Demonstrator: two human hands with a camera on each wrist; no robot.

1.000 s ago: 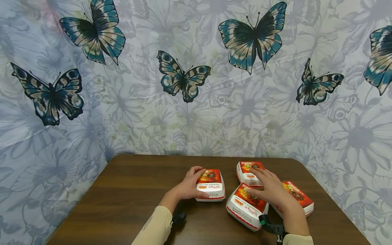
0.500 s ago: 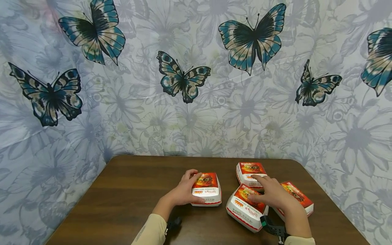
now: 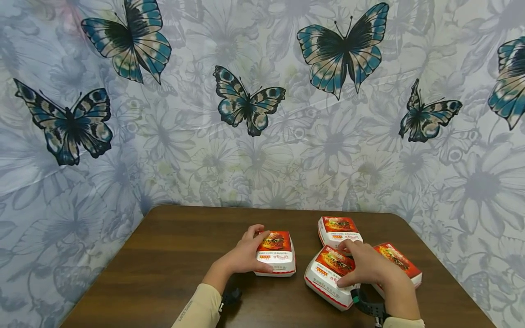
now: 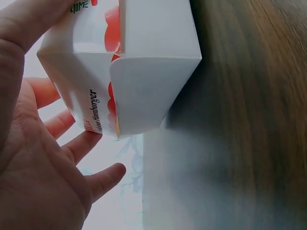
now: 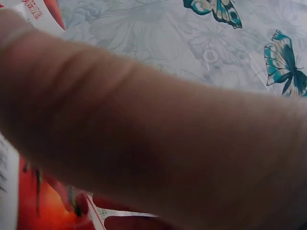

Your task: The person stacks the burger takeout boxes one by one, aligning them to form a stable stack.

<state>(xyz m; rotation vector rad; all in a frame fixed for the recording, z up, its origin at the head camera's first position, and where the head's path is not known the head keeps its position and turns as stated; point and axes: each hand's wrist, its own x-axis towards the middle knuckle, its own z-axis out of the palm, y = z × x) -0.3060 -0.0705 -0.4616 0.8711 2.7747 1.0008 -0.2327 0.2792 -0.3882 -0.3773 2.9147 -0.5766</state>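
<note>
Thumb and spread fingers of the left hand (image 3: 245, 256) pinch the left burger box (image 3: 276, 254). The right hand (image 3: 371, 265) bends over the front box (image 3: 326, 279); I cannot tell if it grips. The back box (image 3: 339, 226) and right box (image 3: 398, 258) lie near it on the brown table (image 3: 184, 250), before a pale floral backdrop (image 3: 184, 168).

So the left grip (image 4: 41, 153) has its thumb over the near side of a white hamburger box (image 4: 151, 91), with the other fingers spread around the far side and the pinky sticking out clear of it. The box is turned corner-on, with red scalloped trim by the seam and "Hamburger" printed in black, running sideways. Brown wood-grain tabletop (image 4: 254, 124) fills the right, dark shadow right beside the box, and there's some washed-out patterned backdrop (image 4: 133, 196) lower down.
</note>
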